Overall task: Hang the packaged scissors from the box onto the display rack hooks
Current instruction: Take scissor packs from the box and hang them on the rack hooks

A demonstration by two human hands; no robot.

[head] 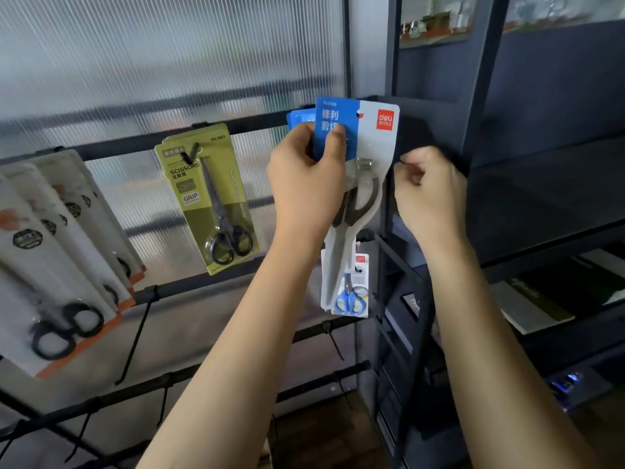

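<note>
The left hand (306, 184) pinched a blue-and-white scissors pack (363, 157) at the rack's top bar (135, 143); the right hand (427, 194), fingers curled, pinched the pack's right edge; an olive scissors pack (206, 198) hung nearby

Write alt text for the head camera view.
The left hand grips a blue-and-white scissors package at the top rail of the display rack, while the right hand pinches beside it. Olive-green packaged scissors hang to the left.
</note>
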